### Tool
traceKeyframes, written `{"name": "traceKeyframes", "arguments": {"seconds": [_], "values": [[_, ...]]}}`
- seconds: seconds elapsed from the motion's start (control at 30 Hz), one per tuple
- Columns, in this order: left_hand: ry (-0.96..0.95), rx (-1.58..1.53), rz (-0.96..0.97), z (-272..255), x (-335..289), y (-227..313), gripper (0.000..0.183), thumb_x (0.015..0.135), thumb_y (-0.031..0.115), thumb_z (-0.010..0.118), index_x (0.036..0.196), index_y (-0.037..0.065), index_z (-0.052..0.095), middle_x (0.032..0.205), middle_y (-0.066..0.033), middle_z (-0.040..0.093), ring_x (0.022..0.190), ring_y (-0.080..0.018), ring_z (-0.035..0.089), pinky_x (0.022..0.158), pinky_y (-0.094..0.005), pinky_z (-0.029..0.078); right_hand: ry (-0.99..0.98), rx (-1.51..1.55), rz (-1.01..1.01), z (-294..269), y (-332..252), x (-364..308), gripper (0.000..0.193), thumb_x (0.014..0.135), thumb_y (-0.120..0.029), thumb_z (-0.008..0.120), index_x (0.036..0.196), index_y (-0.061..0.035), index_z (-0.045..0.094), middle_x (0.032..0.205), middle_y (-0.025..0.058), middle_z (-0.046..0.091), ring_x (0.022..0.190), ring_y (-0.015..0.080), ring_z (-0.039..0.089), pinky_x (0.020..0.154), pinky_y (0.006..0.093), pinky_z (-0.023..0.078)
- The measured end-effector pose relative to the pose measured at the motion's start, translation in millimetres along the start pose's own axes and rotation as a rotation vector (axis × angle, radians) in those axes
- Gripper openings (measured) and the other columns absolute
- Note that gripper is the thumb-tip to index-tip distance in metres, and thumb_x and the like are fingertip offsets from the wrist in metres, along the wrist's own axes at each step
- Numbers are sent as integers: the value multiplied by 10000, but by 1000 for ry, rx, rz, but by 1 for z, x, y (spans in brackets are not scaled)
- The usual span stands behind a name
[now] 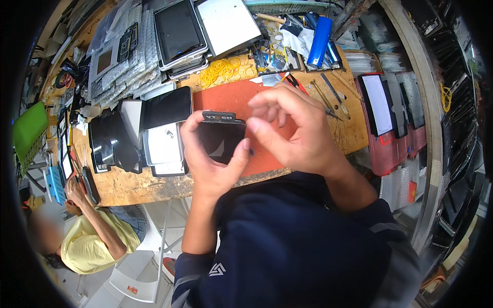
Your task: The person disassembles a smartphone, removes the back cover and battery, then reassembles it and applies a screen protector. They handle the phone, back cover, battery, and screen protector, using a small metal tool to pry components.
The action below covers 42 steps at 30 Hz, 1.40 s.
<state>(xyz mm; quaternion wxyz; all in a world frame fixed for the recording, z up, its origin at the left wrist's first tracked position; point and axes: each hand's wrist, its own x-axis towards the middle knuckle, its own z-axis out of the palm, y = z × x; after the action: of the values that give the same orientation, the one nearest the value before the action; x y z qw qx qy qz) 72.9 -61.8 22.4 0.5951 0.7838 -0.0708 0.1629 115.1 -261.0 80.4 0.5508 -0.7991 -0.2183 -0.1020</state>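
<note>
My left hand grips a small black phone screen panel from below, thumb on its right edge, holding it above the wooden workbench. My right hand hovers at the panel's upper right corner with thumb and fingers curled close together; I cannot tell whether they pinch anything. Under both hands lies a red-orange work mat.
Stacks of tablets and screens in bubble wrap fill the back left. Black and white panels lie left of my hands. Yellow rubber bands, a blue tube and hand tools sit behind. A person in a yellow shirt sits at the left.
</note>
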Motion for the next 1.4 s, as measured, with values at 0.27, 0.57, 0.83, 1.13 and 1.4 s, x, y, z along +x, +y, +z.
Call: {"name": "traceKeyframes", "arguments": {"seconds": [0.27,0.57,0.83,1.13,1.4], "values": [[123,313,92,7,-1,3,796,720,233,1004,1301,32,499,1135,-145,605,1000,-304,656,888,-411,546,-149,1,-260,16,4,17,175,894,60,788,1055,23,730,937,140,701,780,277,683,681,381,540],[91,286,173,7,-4,1,871,738,246,1001,1337,23,410,1182,-162,538,1023,-293,615,894,-424,533,-7,125,-206,20,1,-2,190,875,68,762,1051,13,717,897,141,653,744,311,671,637,407,530],[115,231,138,3,1,0,879,720,159,985,1316,48,348,1175,-146,507,1039,-258,590,883,-410,524,-6,265,-34,10,8,-11,120,965,55,741,1081,36,720,939,116,695,819,192,724,699,330,596],[77,145,219,-1,-8,-3,861,752,132,969,1308,93,313,1144,-133,542,970,-205,632,1161,-565,483,220,-264,-82,2,41,24,255,958,3,758,1209,37,723,1104,163,718,1053,303,722,934,388,576],[100,100,303,0,-9,-8,890,784,304,1010,1282,152,289,1082,-115,630,884,-190,676,1222,-676,420,-104,13,-131,1,-26,-21,220,864,75,759,1075,13,765,999,118,712,873,274,694,758,385,549]]}}
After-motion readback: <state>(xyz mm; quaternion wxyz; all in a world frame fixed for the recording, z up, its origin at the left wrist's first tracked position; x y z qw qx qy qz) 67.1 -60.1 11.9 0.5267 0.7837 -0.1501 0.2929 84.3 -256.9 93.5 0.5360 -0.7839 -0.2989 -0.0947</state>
